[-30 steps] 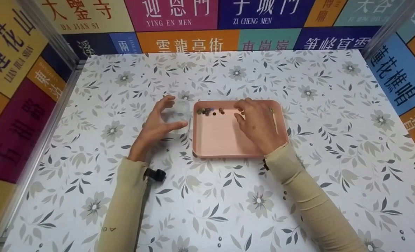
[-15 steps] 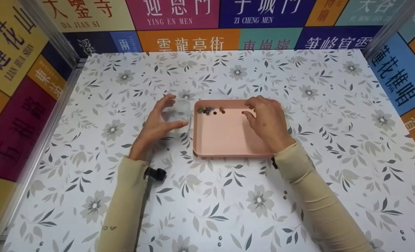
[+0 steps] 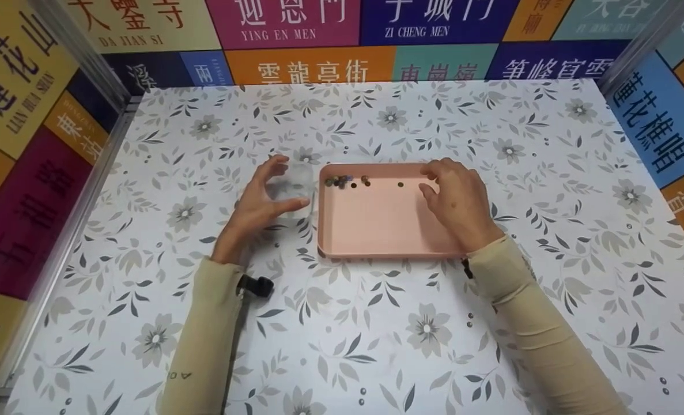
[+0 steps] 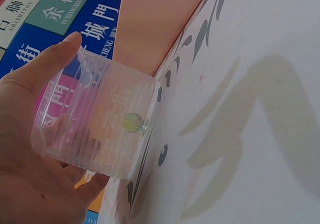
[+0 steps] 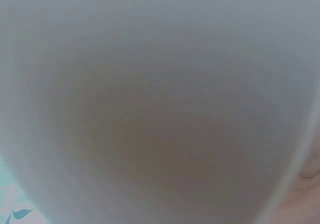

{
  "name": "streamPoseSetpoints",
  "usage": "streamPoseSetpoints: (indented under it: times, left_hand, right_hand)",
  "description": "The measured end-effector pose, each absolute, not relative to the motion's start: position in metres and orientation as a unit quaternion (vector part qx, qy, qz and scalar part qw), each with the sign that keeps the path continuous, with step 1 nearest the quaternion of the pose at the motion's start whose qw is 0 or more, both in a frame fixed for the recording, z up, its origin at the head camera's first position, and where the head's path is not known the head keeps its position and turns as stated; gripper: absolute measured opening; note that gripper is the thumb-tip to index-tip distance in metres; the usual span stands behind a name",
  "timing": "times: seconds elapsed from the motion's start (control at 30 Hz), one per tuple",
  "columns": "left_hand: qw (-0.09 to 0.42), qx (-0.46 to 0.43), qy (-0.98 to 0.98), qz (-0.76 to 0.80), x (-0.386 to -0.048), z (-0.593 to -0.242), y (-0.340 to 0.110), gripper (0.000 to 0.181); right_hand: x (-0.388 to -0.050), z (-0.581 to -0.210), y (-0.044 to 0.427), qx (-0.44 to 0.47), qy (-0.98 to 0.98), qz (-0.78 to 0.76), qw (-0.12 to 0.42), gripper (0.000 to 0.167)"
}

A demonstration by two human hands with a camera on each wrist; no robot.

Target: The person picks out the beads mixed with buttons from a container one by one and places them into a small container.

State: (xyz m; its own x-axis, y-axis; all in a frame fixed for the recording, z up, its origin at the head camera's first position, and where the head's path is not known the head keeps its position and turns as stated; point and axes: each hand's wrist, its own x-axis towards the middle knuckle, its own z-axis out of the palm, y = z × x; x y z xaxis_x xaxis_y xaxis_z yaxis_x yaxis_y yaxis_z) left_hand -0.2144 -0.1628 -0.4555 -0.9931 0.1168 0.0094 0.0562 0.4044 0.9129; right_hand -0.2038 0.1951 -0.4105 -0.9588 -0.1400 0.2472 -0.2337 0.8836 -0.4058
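My left hand (image 3: 253, 204) grips a clear ribbed plastic container (image 3: 297, 187) just left of the pink tray (image 3: 388, 253), thumb on its near side and fingers on its far side. In the left wrist view, one yellow-green marble (image 4: 132, 123) shows at the bottom of the container. My right hand (image 3: 460, 202) is over the tray's right side, thumb and forefinger bent and apart, with nothing visible between them. Several marbles (image 3: 342, 182) lie along the tray's far side at the left. A single dark marble (image 3: 400, 184) lies left of my right fingertips. My right hand hides the far right corner.
A white floral cloth (image 3: 353, 328) covers the table. Printed panels (image 3: 310, 66) stand behind it and at both sides. A blurred pale surface (image 5: 160, 83) fills most of the right wrist view.
My right hand has moved right across the tray, and the single marble beside it has come into full view. My left hand stays on the container.
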Motion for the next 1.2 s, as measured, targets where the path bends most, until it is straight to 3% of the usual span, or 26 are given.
streamPoseSetpoints:
  times: [0.63, 1.2]
  left_hand:
    - [0.040, 0.048, 0.836, 0.546, -0.217, -0.457, -0.167, 0.099]
    - [0.038, 0.048, 0.832, 0.551, -0.215, -0.456, -0.165, 0.098]
  right_hand:
    - [-0.202, -0.406, 0.213, 0.089, -0.969, 0.204, 0.112, 0.024]
    - [-0.208, -0.403, 0.240, 0.049, -0.975, 0.206, 0.060, 0.024]
